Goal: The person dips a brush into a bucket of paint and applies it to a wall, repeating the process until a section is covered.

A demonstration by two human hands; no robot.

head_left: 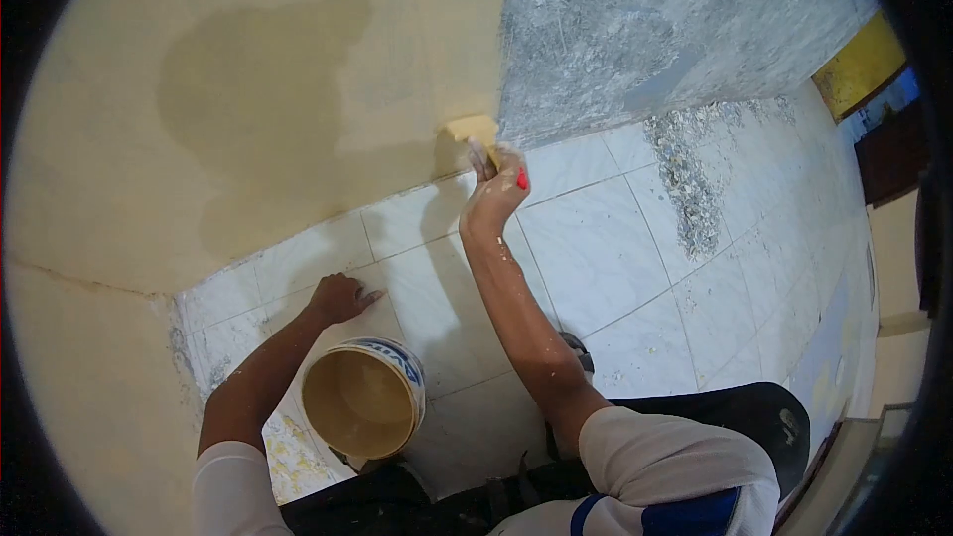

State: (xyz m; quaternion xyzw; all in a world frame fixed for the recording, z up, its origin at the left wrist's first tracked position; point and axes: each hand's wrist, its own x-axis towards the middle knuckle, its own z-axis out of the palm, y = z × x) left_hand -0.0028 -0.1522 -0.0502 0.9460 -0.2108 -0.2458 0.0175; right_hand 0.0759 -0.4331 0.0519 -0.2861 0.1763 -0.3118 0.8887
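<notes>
My right hand [494, 197] is closed around a paintbrush [471, 127] coated in beige paint, and a red bit of its handle shows by my palm. The bristles touch the low part of the wall, close to the border between the beige painted area [417, 60] and the bare grey area [635, 20]. My left hand [342, 300] is down by the floor with the fingers curled in and one digit sticking out; it holds nothing that I can see. Just below that hand stands a white paint bucket [419, 377] with blue lettering, beige paint inside.
White floor tiles [596, 228] run along the wall's foot. Scraped flakes [690, 189] lie in a heap at the right, and yellowish chips [298, 462] are scattered at lower left. A wall corner [164, 296] stands at the left. Brown furniture [893, 154] is at the right edge.
</notes>
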